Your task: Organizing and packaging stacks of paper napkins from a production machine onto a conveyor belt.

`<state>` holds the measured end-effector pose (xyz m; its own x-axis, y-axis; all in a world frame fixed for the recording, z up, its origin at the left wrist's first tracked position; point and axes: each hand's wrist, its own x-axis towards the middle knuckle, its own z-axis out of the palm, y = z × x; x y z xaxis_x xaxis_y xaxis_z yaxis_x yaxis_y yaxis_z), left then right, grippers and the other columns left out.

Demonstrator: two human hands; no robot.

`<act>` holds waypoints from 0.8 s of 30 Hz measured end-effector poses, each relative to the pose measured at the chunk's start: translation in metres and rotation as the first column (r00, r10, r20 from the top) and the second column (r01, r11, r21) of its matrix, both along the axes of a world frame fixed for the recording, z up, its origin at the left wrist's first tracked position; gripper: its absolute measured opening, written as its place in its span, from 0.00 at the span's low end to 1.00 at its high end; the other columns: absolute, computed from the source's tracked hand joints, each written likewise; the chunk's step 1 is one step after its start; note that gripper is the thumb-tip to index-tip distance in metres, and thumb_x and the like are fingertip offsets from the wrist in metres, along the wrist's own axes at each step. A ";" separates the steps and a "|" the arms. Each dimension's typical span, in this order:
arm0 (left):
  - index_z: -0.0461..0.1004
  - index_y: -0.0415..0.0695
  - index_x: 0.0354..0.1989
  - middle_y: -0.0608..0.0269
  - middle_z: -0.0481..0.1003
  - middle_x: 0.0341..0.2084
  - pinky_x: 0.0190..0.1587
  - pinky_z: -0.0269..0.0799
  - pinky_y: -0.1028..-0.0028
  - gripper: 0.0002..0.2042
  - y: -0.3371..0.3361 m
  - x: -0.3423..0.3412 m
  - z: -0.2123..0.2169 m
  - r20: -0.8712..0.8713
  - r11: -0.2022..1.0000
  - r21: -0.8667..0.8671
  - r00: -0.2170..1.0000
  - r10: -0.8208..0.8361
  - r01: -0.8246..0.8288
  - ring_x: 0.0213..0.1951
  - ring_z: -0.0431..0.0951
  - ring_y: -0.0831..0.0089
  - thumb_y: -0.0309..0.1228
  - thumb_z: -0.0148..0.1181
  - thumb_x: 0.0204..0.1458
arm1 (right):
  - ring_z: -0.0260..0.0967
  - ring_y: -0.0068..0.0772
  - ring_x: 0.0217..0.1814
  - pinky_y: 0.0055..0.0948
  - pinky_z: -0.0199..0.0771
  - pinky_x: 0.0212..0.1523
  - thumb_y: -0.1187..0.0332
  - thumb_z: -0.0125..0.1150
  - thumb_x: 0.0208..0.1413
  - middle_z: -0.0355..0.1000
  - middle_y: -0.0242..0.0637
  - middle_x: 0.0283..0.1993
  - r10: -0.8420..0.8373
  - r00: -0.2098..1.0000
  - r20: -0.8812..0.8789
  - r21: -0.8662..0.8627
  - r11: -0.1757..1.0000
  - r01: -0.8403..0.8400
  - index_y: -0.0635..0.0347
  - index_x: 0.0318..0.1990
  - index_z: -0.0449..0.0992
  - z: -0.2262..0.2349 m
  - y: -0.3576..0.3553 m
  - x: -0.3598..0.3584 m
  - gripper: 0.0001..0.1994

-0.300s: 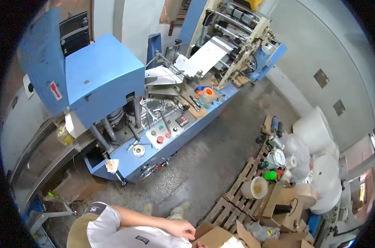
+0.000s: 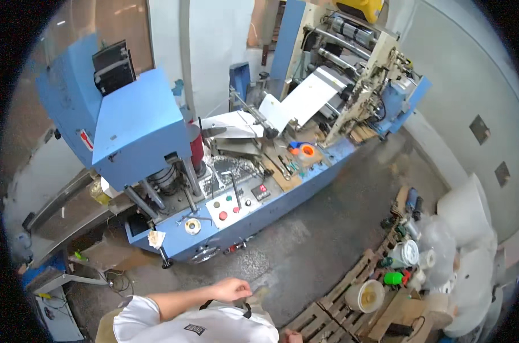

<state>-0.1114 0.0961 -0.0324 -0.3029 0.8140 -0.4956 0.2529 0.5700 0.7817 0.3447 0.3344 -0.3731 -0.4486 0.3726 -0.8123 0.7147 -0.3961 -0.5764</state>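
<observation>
My left hand [image 2: 232,289] is raised in front of my chest, above my white shirt [image 2: 202,326]. Its fingers are curled and the frame does not show whether anything is in them. My left forearm runs in from the lower left. Only a small part of my right hand [image 2: 291,337] shows at the bottom edge, and its fingers are hidden. Neither hand touches the blue paper-folding machine [image 2: 139,126], which stands across the concrete floor from me. A white paper web [image 2: 305,97] runs over the machine's rollers.
A control panel with red and green buttons [image 2: 231,208] faces me on the machine's front. Wooden pallets [image 2: 351,286] lie at the lower right with a white bucket [image 2: 368,294], bottles and cardboard. White sacks [image 2: 465,240] are stacked by the right wall.
My left hand has risen from the cardboard box toward my chest. The box has dropped out of view as the camera shifted.
</observation>
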 end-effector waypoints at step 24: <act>0.77 0.39 0.44 0.54 0.81 0.35 0.44 0.76 0.69 0.13 0.069 -0.175 -0.081 0.113 0.357 0.306 0.406 0.907 -0.882 0.40 0.82 0.68 0.36 0.62 0.58 | 0.63 0.22 0.19 0.26 0.61 0.19 0.63 0.60 0.61 0.69 0.29 0.21 0.378 0.915 0.141 0.207 0.892 -0.401 0.58 0.24 0.73 0.197 0.257 -0.358 0.14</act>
<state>-0.2861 0.1649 -0.1134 -0.9589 0.1275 -0.2534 -0.2147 0.2573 0.9422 -0.0133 0.5913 -0.1761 -0.5209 0.3633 -0.7724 0.8402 0.0586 -0.5390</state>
